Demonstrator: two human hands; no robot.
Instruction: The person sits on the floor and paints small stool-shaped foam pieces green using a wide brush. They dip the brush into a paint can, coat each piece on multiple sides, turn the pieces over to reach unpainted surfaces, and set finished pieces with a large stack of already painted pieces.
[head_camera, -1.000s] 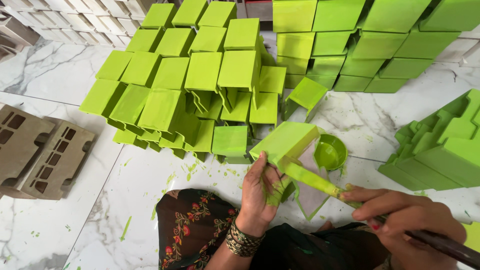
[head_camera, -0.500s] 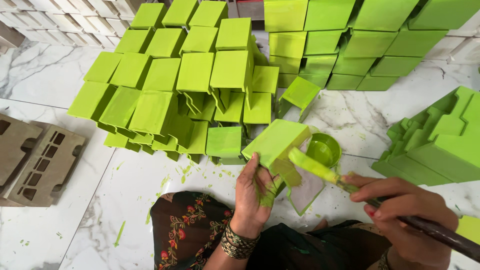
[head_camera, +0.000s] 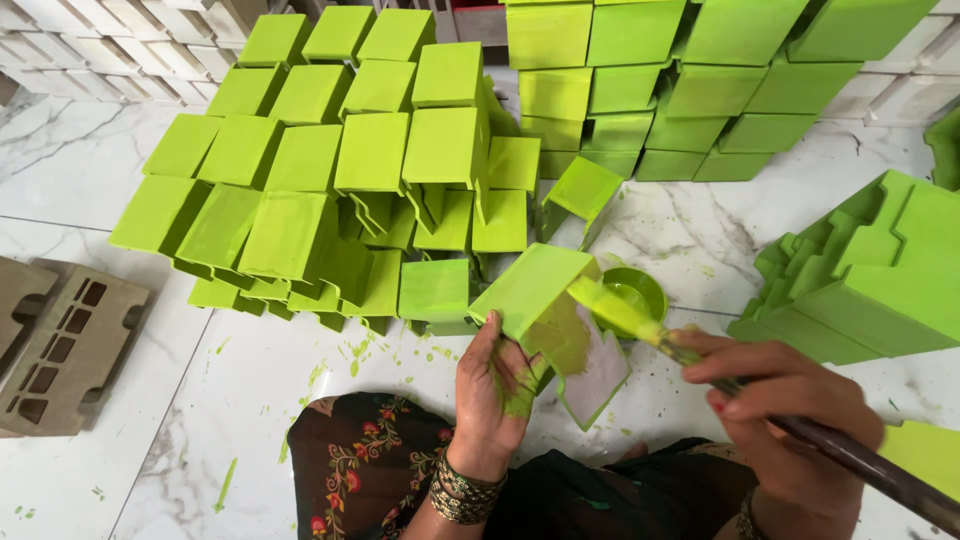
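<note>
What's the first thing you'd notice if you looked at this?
Bright green everywhere: rows of painted green pieces leaning on the white marble floor. In the middle, the left hand holds a half-painted piece while the right hand strokes it with a green brush.

Lime-green painted blocks (head_camera: 370, 150), white grey-veined marble floor (head_camera: 700, 230), brown unpainted blocks (head_camera: 60, 350), black floral garment (head_camera: 360, 470)
</note>
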